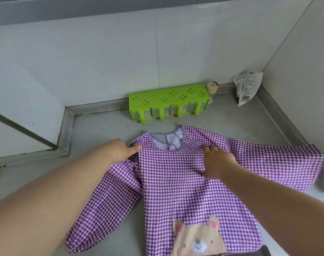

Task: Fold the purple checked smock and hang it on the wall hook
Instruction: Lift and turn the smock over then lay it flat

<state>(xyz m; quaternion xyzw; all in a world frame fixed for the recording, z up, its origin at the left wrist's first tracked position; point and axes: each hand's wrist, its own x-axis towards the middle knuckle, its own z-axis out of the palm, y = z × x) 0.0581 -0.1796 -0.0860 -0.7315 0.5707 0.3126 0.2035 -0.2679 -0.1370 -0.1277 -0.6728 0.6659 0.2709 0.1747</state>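
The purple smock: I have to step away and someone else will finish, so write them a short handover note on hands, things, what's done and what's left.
Left hand: pinches the fabric at the smock's left shoulder.
Right hand: grips a bunch of fabric at the right shoulder.
The purple checked smock lies front up on the grey counter, neck toward the green spice rack, bear patch nearest you, both sleeves spread out.
Done: smock laid out flat.
Left: fold sleeves and body, then hang it; no wall hook is in view.

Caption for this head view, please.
Both hands, left hand and right hand, grip the shoulders of the purple checked smock spread on the grey counter.
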